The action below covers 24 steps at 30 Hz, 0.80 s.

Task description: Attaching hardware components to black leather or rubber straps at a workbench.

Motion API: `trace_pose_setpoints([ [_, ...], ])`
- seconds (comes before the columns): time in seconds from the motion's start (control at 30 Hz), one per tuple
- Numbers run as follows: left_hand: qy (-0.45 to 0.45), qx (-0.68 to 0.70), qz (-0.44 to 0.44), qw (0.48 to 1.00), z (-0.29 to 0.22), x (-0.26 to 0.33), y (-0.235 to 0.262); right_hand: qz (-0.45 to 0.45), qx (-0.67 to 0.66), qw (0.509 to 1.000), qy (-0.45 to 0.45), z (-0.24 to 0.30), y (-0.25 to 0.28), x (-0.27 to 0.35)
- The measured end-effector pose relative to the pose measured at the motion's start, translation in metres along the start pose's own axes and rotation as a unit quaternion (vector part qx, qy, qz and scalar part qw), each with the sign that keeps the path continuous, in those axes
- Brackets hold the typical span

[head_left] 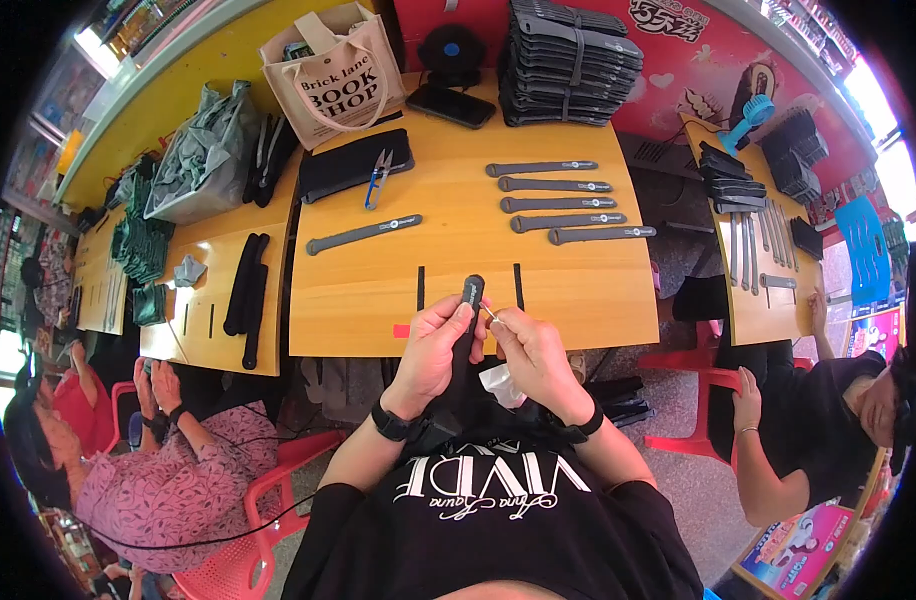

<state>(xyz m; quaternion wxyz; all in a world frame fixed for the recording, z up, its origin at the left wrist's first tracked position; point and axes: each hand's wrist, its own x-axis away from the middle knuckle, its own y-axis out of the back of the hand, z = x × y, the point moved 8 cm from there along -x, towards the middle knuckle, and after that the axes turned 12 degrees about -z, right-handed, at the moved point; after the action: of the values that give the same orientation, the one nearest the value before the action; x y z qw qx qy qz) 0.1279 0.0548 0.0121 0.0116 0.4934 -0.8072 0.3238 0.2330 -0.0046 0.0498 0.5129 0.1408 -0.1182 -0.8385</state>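
Note:
Near the table's front edge, my left hand (pixel 431 352) grips a dark grey fabric strap (pixel 472 289) with a rounded end, held upright. My right hand (pixel 536 358) pinches a thin, shiny metal tool (pixel 490 313), its tip against the strap's side; its exact kind is too small to make out. Below my right hand hangs a crumpled white piece (pixel 502 384). Several similar grey straps (pixel 555 186) lie in a row at the right of the table (pixel 458 240), and a single strap (pixel 365 234) rests at the left.
Blue-handled thread snips (pixel 374 188) lie on black folded fabric (pixel 328 172). Behind are a canvas bag (pixel 333 85), a phone (pixel 450 105), a small black fan (pixel 451 52) and a bundled stack of straps (pixel 568 75). People sit at tables on both sides.

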Motion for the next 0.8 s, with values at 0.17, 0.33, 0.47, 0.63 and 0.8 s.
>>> trace_pose_setpoints([
  [0.17,-0.001,0.007,0.003,1.0,0.0009,0.0,0.001,-0.017,-0.02,0.999,0.024,0.0019,-0.0001,0.0003],
  [0.33,-0.005,0.012,0.007,1.0,0.0009,0.0006,0.0019,-0.014,-0.021,1.0,0.009,0.0009,-0.0026,0.001],
  [0.47,0.0,0.019,0.002,1.0,0.0014,0.0011,0.0028,-0.012,-0.023,1.0,0.006,-0.0015,-0.0044,0.0012],
  [0.63,0.003,0.022,0.002,1.0,0.0019,0.0008,0.003,-0.012,-0.033,0.999,-0.004,-0.0031,-0.0049,0.0014],
  [0.8,-0.001,0.012,-0.002,1.0,0.0012,0.0005,0.0039,-0.005,-0.021,1.0,-0.002,-0.0018,-0.0052,-0.0003],
])
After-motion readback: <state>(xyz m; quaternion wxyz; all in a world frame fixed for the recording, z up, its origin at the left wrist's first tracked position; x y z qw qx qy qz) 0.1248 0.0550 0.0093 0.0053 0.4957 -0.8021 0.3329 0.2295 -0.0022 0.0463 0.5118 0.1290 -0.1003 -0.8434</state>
